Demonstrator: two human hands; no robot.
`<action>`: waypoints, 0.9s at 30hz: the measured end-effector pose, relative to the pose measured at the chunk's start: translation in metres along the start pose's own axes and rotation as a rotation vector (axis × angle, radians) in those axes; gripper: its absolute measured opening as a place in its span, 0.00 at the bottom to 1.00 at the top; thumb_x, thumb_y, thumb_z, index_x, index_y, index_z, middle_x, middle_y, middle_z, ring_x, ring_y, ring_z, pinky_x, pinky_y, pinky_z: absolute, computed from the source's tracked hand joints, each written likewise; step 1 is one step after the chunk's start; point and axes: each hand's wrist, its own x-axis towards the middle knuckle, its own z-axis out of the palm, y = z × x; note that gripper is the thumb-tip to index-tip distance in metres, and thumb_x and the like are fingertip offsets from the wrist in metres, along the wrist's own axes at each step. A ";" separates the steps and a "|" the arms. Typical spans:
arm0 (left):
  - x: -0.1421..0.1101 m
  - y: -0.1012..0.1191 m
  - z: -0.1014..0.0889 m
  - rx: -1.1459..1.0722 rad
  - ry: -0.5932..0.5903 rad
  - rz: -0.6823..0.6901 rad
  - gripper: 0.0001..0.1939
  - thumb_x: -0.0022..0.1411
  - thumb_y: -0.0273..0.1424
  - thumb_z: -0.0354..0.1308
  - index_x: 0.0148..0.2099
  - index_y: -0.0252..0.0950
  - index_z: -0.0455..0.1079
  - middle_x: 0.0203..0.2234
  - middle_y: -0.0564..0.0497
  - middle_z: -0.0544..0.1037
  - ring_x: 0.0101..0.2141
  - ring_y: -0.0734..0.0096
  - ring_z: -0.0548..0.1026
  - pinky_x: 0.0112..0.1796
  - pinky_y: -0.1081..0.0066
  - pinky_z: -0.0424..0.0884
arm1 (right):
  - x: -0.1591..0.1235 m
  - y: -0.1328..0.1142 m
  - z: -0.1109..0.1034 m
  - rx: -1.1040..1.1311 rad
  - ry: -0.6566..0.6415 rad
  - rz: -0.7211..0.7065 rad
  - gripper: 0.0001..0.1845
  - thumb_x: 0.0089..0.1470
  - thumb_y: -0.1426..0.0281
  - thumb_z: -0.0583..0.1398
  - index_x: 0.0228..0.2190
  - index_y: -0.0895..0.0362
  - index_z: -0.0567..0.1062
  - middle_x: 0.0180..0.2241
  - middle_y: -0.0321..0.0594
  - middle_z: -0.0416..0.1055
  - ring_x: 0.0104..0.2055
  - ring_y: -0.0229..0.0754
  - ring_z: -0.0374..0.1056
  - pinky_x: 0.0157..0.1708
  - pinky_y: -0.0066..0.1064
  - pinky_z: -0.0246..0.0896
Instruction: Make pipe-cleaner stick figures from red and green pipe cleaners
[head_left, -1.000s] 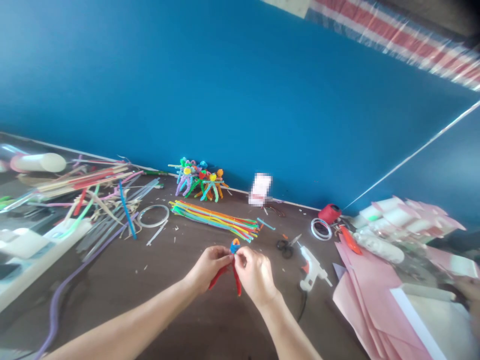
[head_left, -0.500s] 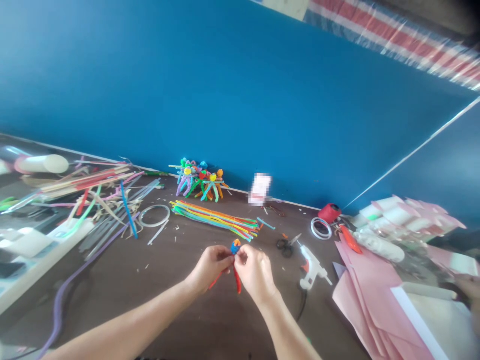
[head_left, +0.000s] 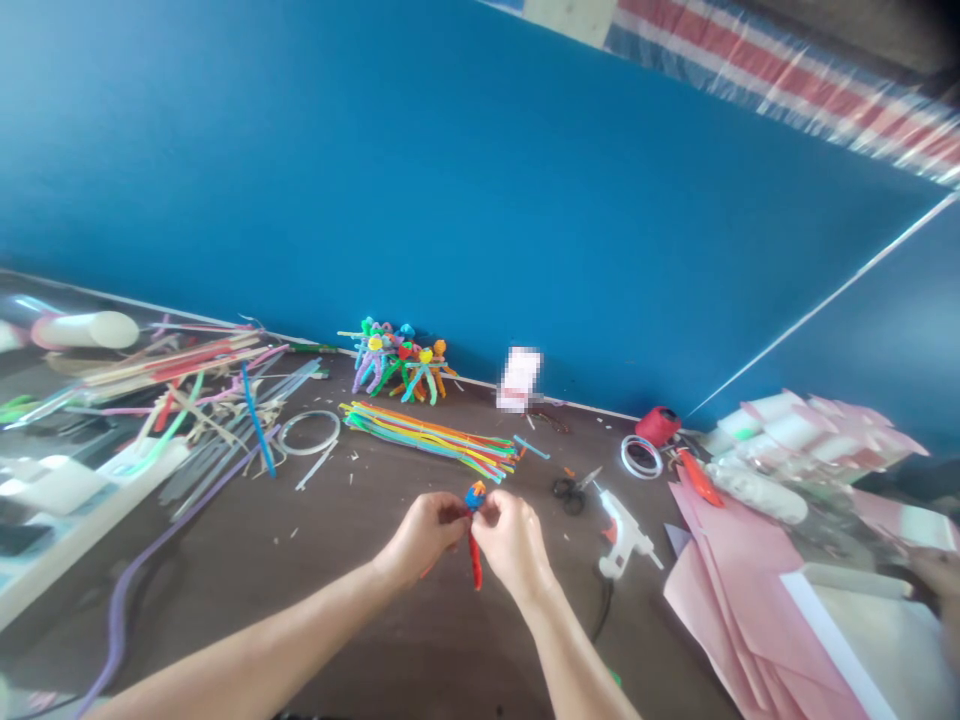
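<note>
Between my hands is a small pipe cleaner figure (head_left: 475, 495) with a blue and orange head and red limbs, one red leg hanging down. My left hand (head_left: 421, 535) pinches it from the left, and my right hand (head_left: 514, 540) grips it from the right; the fingertips hide its middle. Just beyond lies a bundle of coloured pipe cleaners (head_left: 431, 440). Farther back, against the wall, several finished-looking pipe cleaner figures (head_left: 405, 362) stand in a cluster.
Right of my hands lie scissors (head_left: 571, 495), a white glue gun (head_left: 624, 535) with its cord, and pink sheets (head_left: 739, 610). A clear ring (head_left: 309, 432) and heaped sticks and pipe cleaners (head_left: 202, 400) are at left. A blue wall (head_left: 450, 180) closes off the back. Another person's hand (head_left: 937, 575) shows at far right.
The figure has turned and shifted slightly right between my fingers. Less of its left red limb shows below my left hand. Both hands keep their hold.
</note>
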 end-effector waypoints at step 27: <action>0.006 0.009 -0.010 -0.011 -0.026 -0.023 0.07 0.44 0.30 0.53 0.24 0.30 0.68 0.10 0.60 0.60 0.13 0.83 0.53 0.16 0.78 0.47 | 0.006 0.000 0.013 -0.234 0.139 -0.185 0.05 0.42 0.77 0.55 0.21 0.55 0.69 0.20 0.35 0.72 0.24 0.38 0.68 0.25 0.24 0.50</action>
